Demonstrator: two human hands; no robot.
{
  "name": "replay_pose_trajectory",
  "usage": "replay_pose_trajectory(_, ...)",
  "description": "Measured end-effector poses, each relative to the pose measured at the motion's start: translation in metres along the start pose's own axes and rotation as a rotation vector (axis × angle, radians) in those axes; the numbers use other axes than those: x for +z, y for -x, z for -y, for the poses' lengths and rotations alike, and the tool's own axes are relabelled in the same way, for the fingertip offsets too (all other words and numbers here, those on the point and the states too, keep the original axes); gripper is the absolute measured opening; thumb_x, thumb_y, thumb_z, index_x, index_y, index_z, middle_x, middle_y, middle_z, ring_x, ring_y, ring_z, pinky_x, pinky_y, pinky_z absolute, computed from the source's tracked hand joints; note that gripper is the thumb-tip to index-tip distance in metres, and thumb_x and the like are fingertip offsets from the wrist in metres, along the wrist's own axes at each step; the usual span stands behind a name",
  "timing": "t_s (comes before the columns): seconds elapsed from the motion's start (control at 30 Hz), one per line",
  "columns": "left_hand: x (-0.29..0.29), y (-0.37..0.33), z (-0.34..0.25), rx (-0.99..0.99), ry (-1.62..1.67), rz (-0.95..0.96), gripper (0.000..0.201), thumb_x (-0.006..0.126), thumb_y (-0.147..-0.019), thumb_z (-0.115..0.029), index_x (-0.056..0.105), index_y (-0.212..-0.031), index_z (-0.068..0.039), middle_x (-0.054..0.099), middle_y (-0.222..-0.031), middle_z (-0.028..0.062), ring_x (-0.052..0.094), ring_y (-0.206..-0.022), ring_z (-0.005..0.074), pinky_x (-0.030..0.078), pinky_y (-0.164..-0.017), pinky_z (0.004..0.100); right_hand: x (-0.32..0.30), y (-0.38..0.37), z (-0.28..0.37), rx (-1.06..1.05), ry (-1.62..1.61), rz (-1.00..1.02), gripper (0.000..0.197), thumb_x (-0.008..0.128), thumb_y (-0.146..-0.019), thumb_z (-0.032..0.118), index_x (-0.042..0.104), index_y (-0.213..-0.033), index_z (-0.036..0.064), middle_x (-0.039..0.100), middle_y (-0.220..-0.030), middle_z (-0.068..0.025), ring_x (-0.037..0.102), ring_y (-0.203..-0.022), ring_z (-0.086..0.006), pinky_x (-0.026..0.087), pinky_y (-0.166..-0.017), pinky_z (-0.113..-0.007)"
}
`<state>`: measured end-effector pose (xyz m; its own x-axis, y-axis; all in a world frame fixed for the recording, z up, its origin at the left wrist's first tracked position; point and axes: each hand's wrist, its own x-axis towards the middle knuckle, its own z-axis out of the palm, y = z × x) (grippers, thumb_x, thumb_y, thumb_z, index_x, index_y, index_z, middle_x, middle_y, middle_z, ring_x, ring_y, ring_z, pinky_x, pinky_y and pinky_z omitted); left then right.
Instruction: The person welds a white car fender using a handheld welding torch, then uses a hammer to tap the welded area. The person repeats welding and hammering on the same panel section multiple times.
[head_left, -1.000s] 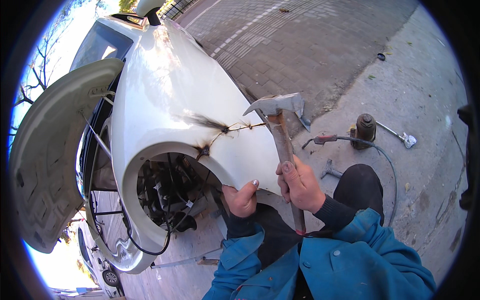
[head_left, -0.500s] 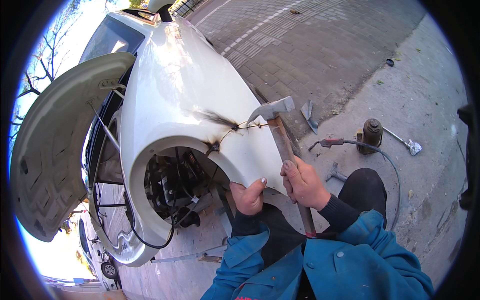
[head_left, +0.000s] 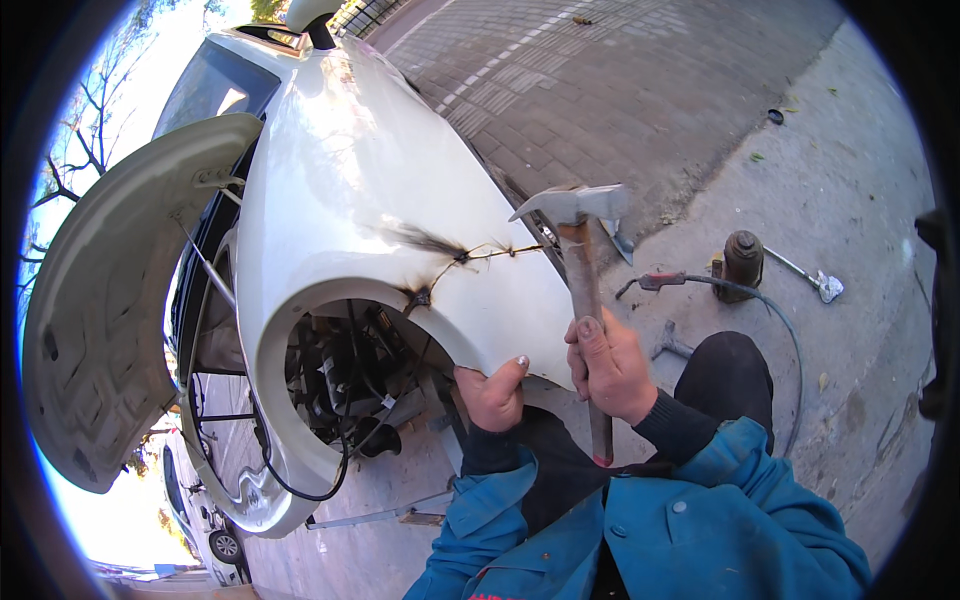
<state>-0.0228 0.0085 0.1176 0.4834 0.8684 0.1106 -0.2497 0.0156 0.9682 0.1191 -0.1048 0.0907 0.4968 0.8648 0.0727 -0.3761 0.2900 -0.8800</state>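
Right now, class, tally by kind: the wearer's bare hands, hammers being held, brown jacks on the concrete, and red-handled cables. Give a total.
Bare hands: 2 (left hand, right hand)
Held hammer: 1
Brown jack: 1
Red-handled cable: 1
Total: 5

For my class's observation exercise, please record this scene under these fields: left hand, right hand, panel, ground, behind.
Left hand: holds the near edge of the white painted car fender, thumb showing, other fingers mostly hidden
Right hand: grips the worn grey metal hammer by its handle, pointed head uppermost in view
Panel: dark, scorched line between the wheel arch and the fender's outer edge
Ground: brown cylindrical jack; red-and-black handle on a dark cable; grey T-shaped metal tool
Behind: grey paving bricks
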Motion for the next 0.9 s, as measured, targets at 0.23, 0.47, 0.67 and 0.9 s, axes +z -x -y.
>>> replay_pose_trajectory(0.23,-0.003,0.0,0.001,-0.017,0.028,0.011,0.066,0.064,-0.08,0.011,0.056,-0.145,0.004,0.07,-0.128,0.0157,0.071,-0.115,0.0293,0.056,-0.104,0.0404,-0.007,-0.005,0.002,0.047,0.171,0.058,0.044,0.047,-0.12,0.045,0.056,-0.108,0.0038,0.055,-0.064,-0.0005,0.053,-0.052,-0.0079,0.044,-0.052,-0.027)
replay_pose_trajectory(0.47,0.0,0.0,0.001,-0.005,0.057,0.015,0.068,0.063,-0.08,0.013,0.055,-0.147,0.004,0.069,-0.13,0.016,0.07,-0.118,0.0302,0.054,-0.107,0.0414,0.001,-0.003,0.0,0.041,0.12,0.06,0.043,0.051,-0.119,0.043,0.058,-0.105,0.0031,0.058,-0.065,-0.0009,0.056,-0.057,-0.0083,0.047,-0.055,-0.029)
replay_pose_trajectory(0.67,0.001,-0.001,-0.001,-0.012,0.029,0.014,0.07,0.061,-0.079,0.014,0.054,-0.148,0.004,0.068,-0.133,0.0159,0.069,-0.122,0.0306,0.053,-0.109,0.0417,-0.002,-0.001,0.009,0.053,0.073,0.045,0.042,0.052,-0.118,0.042,0.059,-0.104,0.0026,0.059,-0.067,-0.0019,0.057,-0.059,-0.0094,0.048,-0.057,-0.03)
replay_pose_trajectory(0.9,0.004,0.0,-0.003,-0.032,0.009,0.001,0.07,0.061,-0.079,0.014,0.054,-0.148,0.004,0.069,-0.131,0.0155,0.07,-0.119,0.0302,0.053,-0.108,0.0415,0.003,-0.009,0.009,0.074,0.187,0.09,0.043,0.052,-0.118,0.042,0.06,-0.103,0.003,0.057,-0.063,-0.0016,0.055,-0.052,-0.0109,0.048,-0.053,-0.031)
